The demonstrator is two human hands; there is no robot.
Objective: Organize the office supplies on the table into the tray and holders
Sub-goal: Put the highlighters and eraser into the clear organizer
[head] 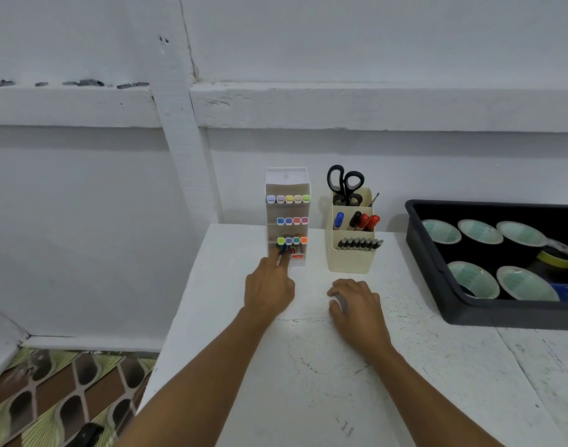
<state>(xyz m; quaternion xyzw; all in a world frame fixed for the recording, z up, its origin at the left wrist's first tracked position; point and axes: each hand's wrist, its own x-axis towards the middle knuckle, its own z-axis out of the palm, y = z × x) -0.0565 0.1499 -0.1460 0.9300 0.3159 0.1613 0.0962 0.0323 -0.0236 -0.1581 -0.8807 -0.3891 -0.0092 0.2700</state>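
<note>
My left hand (269,290) has fingertips pushed into the bottom slot of the tall white tiered marker holder (287,217), pinching small pens there. Right hand (356,304), right of that holder, rests curled on the bench (308,382); contents unclear. Pens: light, stiff, slick; grip mid-barrel.

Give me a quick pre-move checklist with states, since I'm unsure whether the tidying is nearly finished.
1. Left hand at the white marker rack, fingers at its bottom slot: ok.
2. What the left fingers hold: cannot tell, hidden.
3. Right hand on the table, covering something small and pale: cannot tell what.
4. Scissors upright in the cream holder: ok.
5. Tape rolls inside the black tray: ok.
6. Other loose supplies on the table: none visible, ok.
</note>
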